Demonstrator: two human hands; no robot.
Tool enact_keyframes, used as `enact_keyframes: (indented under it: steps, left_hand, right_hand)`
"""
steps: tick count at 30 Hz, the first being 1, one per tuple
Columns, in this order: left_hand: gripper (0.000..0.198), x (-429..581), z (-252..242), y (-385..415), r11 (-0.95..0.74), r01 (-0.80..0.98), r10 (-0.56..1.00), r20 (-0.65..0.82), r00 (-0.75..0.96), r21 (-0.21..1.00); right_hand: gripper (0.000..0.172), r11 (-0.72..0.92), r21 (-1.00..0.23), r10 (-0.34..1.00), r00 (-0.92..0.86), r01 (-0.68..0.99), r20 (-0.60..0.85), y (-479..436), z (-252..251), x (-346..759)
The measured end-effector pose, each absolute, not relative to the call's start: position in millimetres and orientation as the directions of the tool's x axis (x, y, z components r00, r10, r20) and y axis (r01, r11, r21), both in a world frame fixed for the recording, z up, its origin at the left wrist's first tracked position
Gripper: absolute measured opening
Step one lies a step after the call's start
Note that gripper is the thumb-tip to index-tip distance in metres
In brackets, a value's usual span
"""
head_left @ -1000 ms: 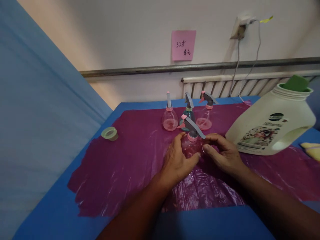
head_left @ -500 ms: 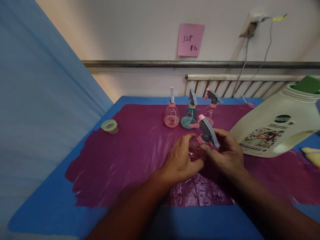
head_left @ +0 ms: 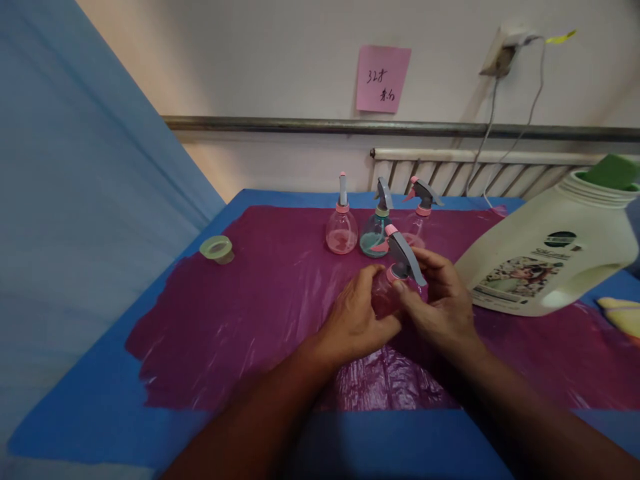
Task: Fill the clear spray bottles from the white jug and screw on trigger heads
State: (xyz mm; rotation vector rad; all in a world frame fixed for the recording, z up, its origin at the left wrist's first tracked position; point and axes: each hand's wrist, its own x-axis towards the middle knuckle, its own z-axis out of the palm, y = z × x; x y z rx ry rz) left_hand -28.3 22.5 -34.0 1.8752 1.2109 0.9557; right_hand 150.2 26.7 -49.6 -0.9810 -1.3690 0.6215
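Between my hands is a clear pink spray bottle (head_left: 385,293) with a grey and pink trigger head, tilted a little. My left hand (head_left: 357,317) wraps round the bottle's body from the left. With thumb and fingers, my right hand (head_left: 443,303) grips it at the pink collar and upper body. Behind them stand a pink spray bottle (head_left: 341,233), a teal spray bottle (head_left: 374,239) and another pink-collared spray bottle (head_left: 419,223), partly hidden by the held one. The first two have some liquid at the bottom.
A large white detergent jug (head_left: 550,253) with a green cap stands close to my right hand. A small translucent cup (head_left: 217,249) sits at the left. Purple plastic sheeting (head_left: 240,320) covers the blue table (head_left: 70,400). A yellow item (head_left: 623,313) lies at the far right.
The held spray bottle and both hands have shifted slightly left in view. Both hands still hold the bottle; the other things stay in place.
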Motion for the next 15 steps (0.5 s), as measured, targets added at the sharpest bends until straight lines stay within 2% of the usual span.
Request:
enact_keyframes:
  steps: [5,15]
  left_hand:
    - [0.071,-27.3,-33.4,22.3,-0.305,0.433,0.938,0.188,0.292,0.848]
    - [0.065,-26.9,-30.8,21.4,-0.309,0.424,0.937,0.195,0.291,0.851]
  right_hand:
    - [0.049,0.473,-0.864,0.855,0.148,0.175,0.498,30.5,-52.1,150.2]
    - [0.059,0.474,-0.868,0.859,0.140,0.146,0.492,31.8,-45.1,144.9]
